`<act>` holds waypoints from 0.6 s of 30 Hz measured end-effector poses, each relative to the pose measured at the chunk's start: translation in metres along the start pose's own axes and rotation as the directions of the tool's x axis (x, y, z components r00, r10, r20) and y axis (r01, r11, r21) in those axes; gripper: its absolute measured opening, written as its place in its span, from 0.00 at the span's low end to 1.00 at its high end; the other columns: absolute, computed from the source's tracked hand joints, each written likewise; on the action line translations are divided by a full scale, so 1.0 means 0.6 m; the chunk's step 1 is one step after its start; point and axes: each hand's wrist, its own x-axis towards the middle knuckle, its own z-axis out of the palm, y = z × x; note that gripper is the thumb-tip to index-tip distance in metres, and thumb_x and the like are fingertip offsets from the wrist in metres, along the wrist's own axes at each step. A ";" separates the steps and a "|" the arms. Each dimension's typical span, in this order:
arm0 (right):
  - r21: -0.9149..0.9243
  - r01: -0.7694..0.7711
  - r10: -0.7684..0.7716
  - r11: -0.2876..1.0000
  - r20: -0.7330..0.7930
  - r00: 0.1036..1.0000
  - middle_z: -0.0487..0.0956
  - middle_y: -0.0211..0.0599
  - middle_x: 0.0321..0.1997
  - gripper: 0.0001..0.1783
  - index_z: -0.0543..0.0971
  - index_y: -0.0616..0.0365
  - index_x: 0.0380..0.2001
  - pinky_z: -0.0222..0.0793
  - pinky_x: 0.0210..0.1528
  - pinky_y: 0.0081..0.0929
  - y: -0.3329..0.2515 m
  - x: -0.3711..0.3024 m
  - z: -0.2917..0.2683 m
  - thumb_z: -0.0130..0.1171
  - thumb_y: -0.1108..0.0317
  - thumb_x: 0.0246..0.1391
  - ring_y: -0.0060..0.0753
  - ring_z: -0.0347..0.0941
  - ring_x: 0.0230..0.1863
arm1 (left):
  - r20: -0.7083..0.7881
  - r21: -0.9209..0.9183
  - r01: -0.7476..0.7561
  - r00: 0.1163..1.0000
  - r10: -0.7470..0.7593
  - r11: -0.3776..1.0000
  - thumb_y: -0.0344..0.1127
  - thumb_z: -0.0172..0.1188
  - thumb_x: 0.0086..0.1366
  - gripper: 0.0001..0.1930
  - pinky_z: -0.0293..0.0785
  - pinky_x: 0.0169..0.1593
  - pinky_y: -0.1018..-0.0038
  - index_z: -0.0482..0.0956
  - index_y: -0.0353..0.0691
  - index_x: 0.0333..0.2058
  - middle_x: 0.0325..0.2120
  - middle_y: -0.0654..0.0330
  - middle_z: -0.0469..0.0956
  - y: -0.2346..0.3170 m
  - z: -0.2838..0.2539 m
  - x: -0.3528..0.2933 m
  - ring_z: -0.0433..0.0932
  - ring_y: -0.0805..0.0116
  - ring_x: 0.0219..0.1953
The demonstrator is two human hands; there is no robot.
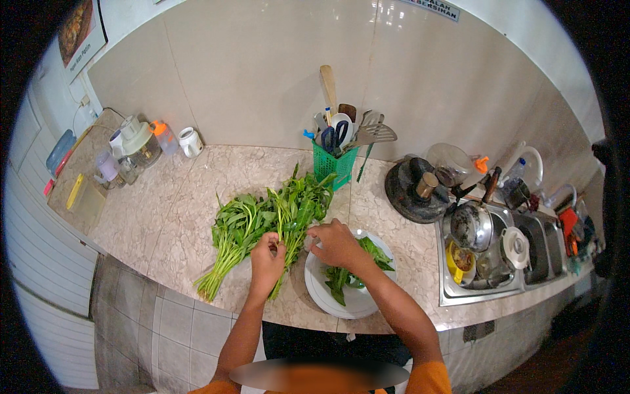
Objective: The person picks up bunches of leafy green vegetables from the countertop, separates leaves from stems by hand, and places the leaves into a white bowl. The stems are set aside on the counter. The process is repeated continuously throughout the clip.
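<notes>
A bunch of leafy greens, looking like water spinach (241, 223), lies on the counter, its pale cut stems toward the lower left. My left hand (268, 261) is closed around some water spinach stems at the bunch's right side. Just right of those leaves, my right hand (336, 243) hovers with curved fingers, thumb and forefinger apart; nothing shows between them. Partly beneath my right hand and forearm stands a white plate (316, 289). Picked leaves (338, 285) lie in it, some hidden by my arm.
Behind the greens stands a green utensil basket (333, 169) with spatulas and scissors. A dark stone mortar (415, 194) is to the right, then a steel sink (453, 293) holding a kettle (471, 225) and dishes. A blender (141, 141) and white mug (190, 142) stand at back left.
</notes>
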 end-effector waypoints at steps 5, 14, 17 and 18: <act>0.048 0.009 -0.005 0.999 -0.081 0.997 0.81 0.47 0.58 0.32 0.74 0.51 0.64 0.70 0.56 0.57 -0.002 0.003 0.019 0.66 0.59 0.55 0.60 0.73 0.55 | 0.020 -0.029 0.040 0.999 -0.039 0.999 0.25 0.62 0.67 0.07 0.76 0.33 0.71 0.76 0.32 0.42 0.27 0.54 0.81 0.002 -0.007 0.001 0.80 0.67 0.26; 0.271 0.100 -0.071 0.957 -0.113 0.991 0.85 0.42 0.47 0.31 0.74 0.50 0.61 0.69 0.57 0.46 -0.008 0.023 0.012 0.67 0.67 0.53 0.56 0.75 0.47 | -0.018 -0.017 -0.048 0.999 0.048 0.999 0.23 0.64 0.63 0.08 0.75 0.37 0.65 0.76 0.35 0.40 0.30 0.52 0.78 -0.003 -0.013 0.004 0.78 0.61 0.30; 0.300 0.071 -0.042 0.951 -0.102 0.994 0.85 0.41 0.47 0.26 0.76 0.51 0.57 0.70 0.55 0.46 -0.010 0.022 0.007 0.66 0.68 0.52 0.56 0.76 0.47 | -0.011 0.181 -0.254 0.965 0.261 0.950 0.23 0.66 0.60 0.09 0.73 0.44 0.62 0.79 0.36 0.40 0.36 0.51 0.75 0.003 -0.021 0.002 0.76 0.55 0.39; 0.303 0.061 -0.034 0.951 -0.094 0.995 0.85 0.41 0.46 0.24 0.78 0.51 0.55 0.71 0.55 0.45 -0.011 0.022 0.006 0.66 0.69 0.52 0.55 0.76 0.47 | 0.003 0.268 -0.346 0.934 0.358 0.899 0.23 0.67 0.60 0.09 0.73 0.47 0.61 0.80 0.36 0.39 0.38 0.50 0.73 0.008 -0.024 0.000 0.75 0.53 0.42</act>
